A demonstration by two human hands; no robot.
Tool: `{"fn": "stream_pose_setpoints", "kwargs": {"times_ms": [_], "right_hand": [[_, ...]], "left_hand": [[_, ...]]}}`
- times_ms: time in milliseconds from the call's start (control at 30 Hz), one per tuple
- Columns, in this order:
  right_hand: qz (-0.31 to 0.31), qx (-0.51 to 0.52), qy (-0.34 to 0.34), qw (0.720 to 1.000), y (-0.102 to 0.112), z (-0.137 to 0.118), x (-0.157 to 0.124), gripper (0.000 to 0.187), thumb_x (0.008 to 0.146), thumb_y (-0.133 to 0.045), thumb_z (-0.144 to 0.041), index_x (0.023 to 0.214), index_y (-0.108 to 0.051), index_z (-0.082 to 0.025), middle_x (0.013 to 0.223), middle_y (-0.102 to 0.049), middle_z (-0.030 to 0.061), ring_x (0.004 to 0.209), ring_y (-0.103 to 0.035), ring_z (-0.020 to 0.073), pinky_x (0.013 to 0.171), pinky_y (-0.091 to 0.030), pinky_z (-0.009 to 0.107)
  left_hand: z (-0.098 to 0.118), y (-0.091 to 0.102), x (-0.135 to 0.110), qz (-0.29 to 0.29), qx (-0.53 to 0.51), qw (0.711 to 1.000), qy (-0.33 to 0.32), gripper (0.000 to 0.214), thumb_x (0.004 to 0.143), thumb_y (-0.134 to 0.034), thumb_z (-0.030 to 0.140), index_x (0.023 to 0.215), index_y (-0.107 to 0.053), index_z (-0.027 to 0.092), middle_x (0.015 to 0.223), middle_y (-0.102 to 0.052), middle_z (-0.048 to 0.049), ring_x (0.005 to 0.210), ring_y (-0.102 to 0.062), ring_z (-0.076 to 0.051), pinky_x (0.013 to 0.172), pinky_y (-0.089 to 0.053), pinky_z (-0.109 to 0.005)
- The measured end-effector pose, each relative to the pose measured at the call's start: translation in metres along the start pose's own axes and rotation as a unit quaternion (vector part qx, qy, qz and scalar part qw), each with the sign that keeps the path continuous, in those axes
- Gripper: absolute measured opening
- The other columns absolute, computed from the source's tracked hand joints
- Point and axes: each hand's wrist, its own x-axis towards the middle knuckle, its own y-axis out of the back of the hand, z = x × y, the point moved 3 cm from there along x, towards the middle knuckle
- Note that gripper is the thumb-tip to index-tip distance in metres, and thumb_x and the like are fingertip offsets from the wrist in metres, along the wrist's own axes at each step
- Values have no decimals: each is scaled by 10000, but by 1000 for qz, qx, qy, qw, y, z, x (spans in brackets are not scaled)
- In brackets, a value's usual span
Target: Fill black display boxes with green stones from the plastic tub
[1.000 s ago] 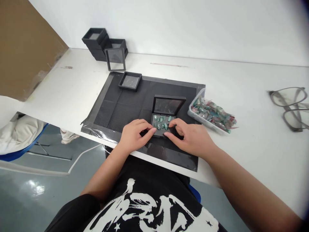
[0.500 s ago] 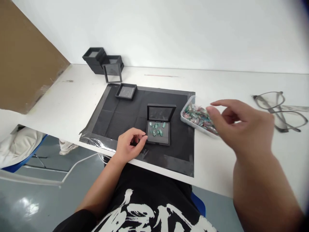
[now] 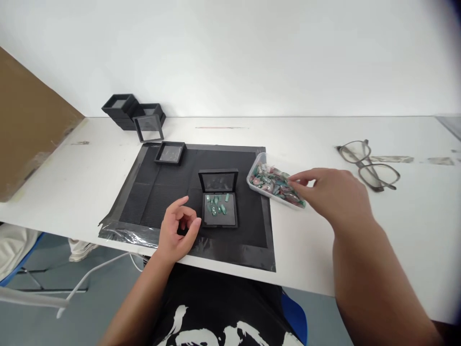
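My left hand (image 3: 179,231) rests at the table's front edge, just left of a small black box (image 3: 236,211). Its fingers are loosely curled, thumb apart, with nothing in them. The box stands with its clear-windowed lid (image 3: 218,181) raised. Several glossy green pieces that look like press-on nails (image 3: 215,210) lie on its grey inside. To the right, my right hand (image 3: 319,192) reaches over the end of a clear plastic tub (image 3: 264,193) full of mixed green, pink and white nail-like pieces (image 3: 275,182). Thumb and forefinger are pinched together there; what lies between them is hidden.
A black mat (image 3: 147,192) is taped under the box. On it sits another black windowed case (image 3: 170,153); behind stand stacked black cases (image 3: 120,113) and a leaning frame (image 3: 149,129). Eyeglasses (image 3: 370,166) lie at right. A brown board (image 3: 32,129) borders the left.
My right hand has come down to the tub's contents, and its thumb and forefinger have closed. The left hand has drawn slightly away from the box, its forefinger lifting. The camera view has shifted.
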Motion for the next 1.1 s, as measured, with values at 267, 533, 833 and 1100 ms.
{"fn": "stream_pose_setpoints", "kwargs": {"times_ms": [267, 533, 833, 1100], "right_hand": [[-90, -124, -79, 985, -16, -2, 2, 330, 800, -587, -365, 1053, -781, -278, 941, -743, 111, 908, -655, 349, 600, -392, 373], [-85, -83, -78, 990, -15, -6, 3, 213, 773, -613, -261, 904, -779, -286, 903, -732, 104, 939, -646, 355, 635, -404, 392], [-27, 258, -50, 964, 9, 15, 2, 334, 713, -745, -505, 884, -745, -219, 717, -696, 56, 648, -636, 205, 518, -476, 315], [-46, 340, -54, 938, 5, 15, 2, 222, 730, -753, -412, 861, -730, -234, 785, -724, 75, 687, -675, 241, 500, -506, 341]], "left_hand": [[-9, 2, -5, -15, -131, 991, -12, 503, 1016, -447, 356, 1483, -348, 197, 835, -602, -23, 682, -523, -107, 580, -434, -207], [-14, 0, -7, -86, -71, 993, 50, 487, 1033, -395, 381, 1481, -379, 189, 628, -500, 55, 547, -452, -92, 571, -366, -228], [-7, 2, -4, -121, 2, 992, 45, 396, 1038, -373, 363, 1395, -473, 221, 639, -526, 58, 565, -490, -91, 605, -384, -228], [-2, 1, 0, -129, 43, 990, 31, 374, 1038, -374, 351, 1373, -491, 233, 678, -568, 53, 582, -511, -91, 624, -400, -227]]}}
